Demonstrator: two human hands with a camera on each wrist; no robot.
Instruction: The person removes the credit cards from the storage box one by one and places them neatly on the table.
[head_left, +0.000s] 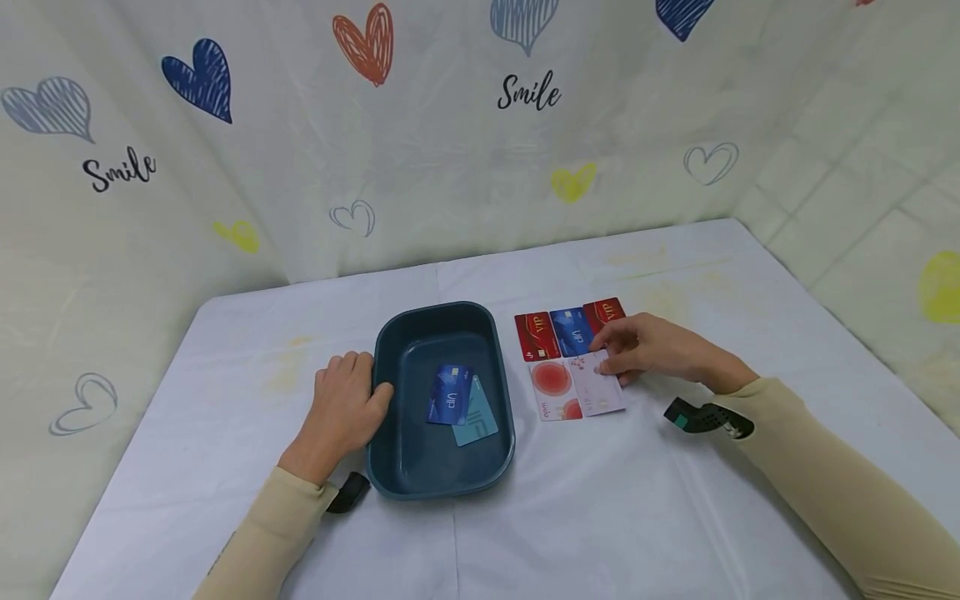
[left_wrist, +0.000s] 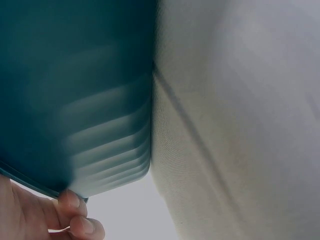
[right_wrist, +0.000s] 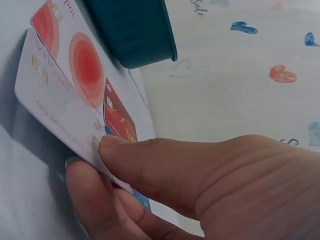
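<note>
My left hand [head_left: 343, 406] grips the left rim of a dark teal plastic basin [head_left: 408, 450], its thumb over the edge. A blue VIP card [head_left: 448, 392] lies in the basin, overlapping a light teal card [head_left: 480, 421]. To the right, my right hand [head_left: 663, 350] pinches a pale pink VIP card [head_left: 597, 392] between thumb and fingers. In the right wrist view the pink card [right_wrist: 50, 100] is tilted, its near edge raised above the cloth. Beside it lies a white card with red circles [head_left: 552, 387].
Behind the pink card lie a red VIP card [head_left: 537, 335], a blue VIP card [head_left: 572, 331] and another red card [head_left: 602, 312], partly covered by my right fingers. A white cloth [head_left: 585, 508] covers the table, and a heart-patterned curtain [head_left: 442, 150] hangs behind.
</note>
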